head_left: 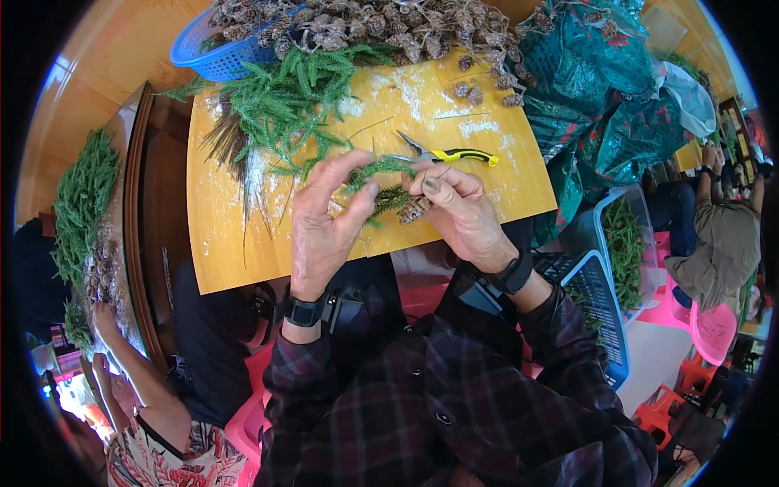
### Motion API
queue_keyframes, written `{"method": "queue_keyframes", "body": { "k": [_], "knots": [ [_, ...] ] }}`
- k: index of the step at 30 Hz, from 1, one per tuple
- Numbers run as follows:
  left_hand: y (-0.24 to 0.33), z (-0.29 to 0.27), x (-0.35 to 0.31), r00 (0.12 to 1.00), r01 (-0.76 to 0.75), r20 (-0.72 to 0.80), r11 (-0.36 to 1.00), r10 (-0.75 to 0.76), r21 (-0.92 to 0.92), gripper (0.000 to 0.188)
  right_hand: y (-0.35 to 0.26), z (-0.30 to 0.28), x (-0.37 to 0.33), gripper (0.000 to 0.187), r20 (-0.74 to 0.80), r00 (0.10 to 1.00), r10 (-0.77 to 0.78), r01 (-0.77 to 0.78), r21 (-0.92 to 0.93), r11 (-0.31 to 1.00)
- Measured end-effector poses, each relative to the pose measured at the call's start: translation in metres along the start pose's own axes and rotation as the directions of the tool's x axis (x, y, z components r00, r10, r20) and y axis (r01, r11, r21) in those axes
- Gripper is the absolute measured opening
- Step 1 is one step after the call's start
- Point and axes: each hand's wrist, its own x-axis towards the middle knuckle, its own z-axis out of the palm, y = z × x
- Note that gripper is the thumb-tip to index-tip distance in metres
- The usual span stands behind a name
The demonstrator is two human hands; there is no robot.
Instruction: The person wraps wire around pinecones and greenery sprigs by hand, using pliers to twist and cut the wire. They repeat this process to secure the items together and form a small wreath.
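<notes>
My left hand [324,215] is closed with thumb and fingers on a green artificial pine sprig [393,199], above the near part of the yellow table. Opposite it, my right hand [464,213] pinches the sprig's other end, thumb against forefinger. A brown pine cone [413,211] hangs from the sprig, just beside the right fingers. Whether the right hand also grips a thin wire is too small to tell. Just beyond the hands lie pliers [464,155] with yellow and black handles, their jaws apart and partly hidden by the sprig.
Loose green sprigs [284,93] and brown stems [225,142] cover the table's left side. Pine cones [389,24] pile along the back by a blue basket [191,49]. Green plastic bags [596,97] bulge at right, above a blue crate [618,341]. Other people work on both sides.
</notes>
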Motion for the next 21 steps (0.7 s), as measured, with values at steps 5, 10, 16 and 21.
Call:
{"method": "queue_keyframes", "body": {
  "k": [5,10,16,21],
  "knots": [
    [-0.0005,0.0035,-0.0092,0.959,0.257,-0.043,0.927,-0.279,-0.272,0.019,0.0030,0.0048,-0.0007,0.015,-0.008,1.000,-0.023,0.023,0.005,1.000],
    [0.0030,0.0023,-0.0093,0.954,0.275,-0.006,0.882,-0.300,-0.382,0.018,0.0001,0.0053,-0.0012,0.015,0.002,0.999,-0.032,0.032,-0.034,0.999],
    [-0.0012,-0.0022,-0.0096,0.979,0.202,0.041,0.904,-0.202,-0.377,0.017,-0.0044,-0.0021,0.0004,0.017,0.075,0.997,-0.035,0.056,-0.302,0.952],
    [0.0075,-0.0039,-0.0114,0.945,0.306,0.045,0.831,-0.323,-0.465,0.015,-0.0061,0.0056,-0.0019,0.016,0.112,0.992,-0.065,0.100,-0.346,0.933]
  ]
}}
